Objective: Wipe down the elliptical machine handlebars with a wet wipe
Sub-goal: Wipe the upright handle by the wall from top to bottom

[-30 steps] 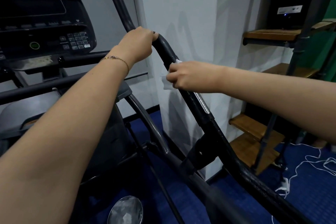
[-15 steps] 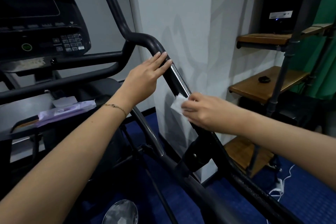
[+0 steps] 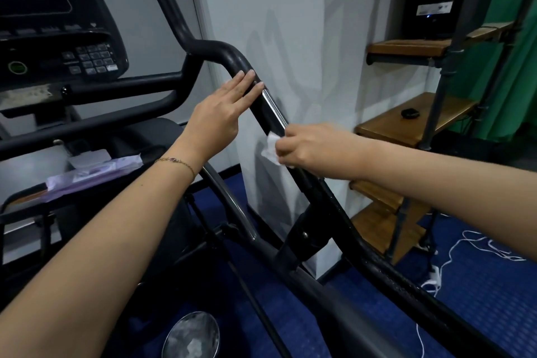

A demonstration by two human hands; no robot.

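While left hand (image 3: 216, 119) rests flat, right hand (image 3: 312, 148) presses wipe (image 3: 270, 147) against handlebar (image 3: 273, 113).

Our left forearm reaches in from seven o'clock, a thin bracelet on the wrist. Our left hand (image 3: 216, 119) lies flat and open, fingers (image 3: 247, 81) straight and together, pointing toward one o'clock. Our right arm comes in from three o'clock, nearly level. Our right hand (image 3: 313, 147) is curled closed, knuckles up, fingertips pinched together at its nine o'clock side.
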